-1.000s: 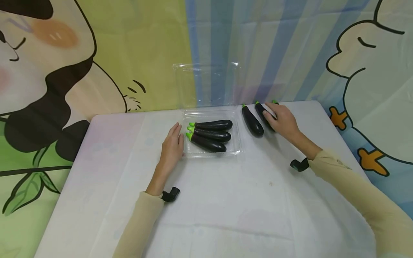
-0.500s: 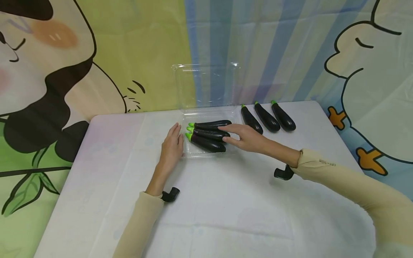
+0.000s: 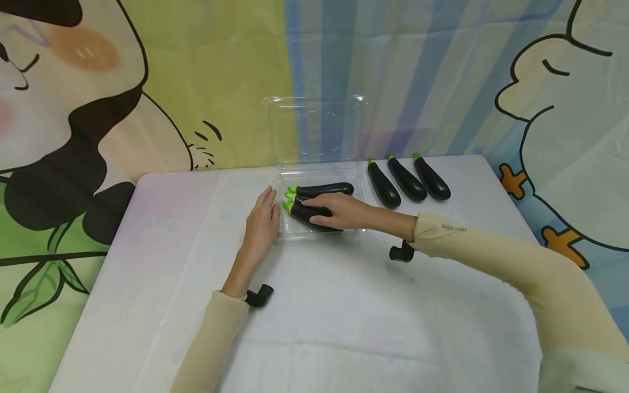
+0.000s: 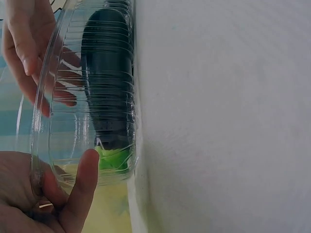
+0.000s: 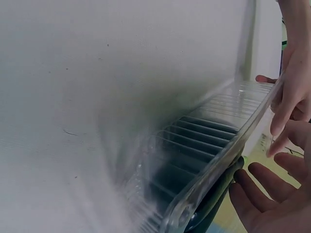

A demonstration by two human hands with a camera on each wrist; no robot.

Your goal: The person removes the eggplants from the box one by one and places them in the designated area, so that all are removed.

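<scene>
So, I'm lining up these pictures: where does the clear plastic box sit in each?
Head: the plastic box is near the middle.
Left wrist: the plastic box runs down the left side.
Right wrist: the plastic box slants from bottom middle to upper right.
Shared landmark: the left hand, left of centre, lower left and upper right, respectively.

Six eggplants [image 3: 384,186] show: three inside one clear plastic clamshell container [image 3: 319,176] with one raised lid [image 3: 314,134], under and just beyond the fingers of the right hand [image 3: 341,212], and three farther off, to the right of those fingers. Two hands are in view, the left hand [image 3: 262,221] with its fingers beside the container's wall, and behind the fingers come two black wrist cameras [image 3: 402,252] and two long sleeves [image 3: 491,251]. Beneath all the fingers stands one table [image 3: 314,316].
</scene>
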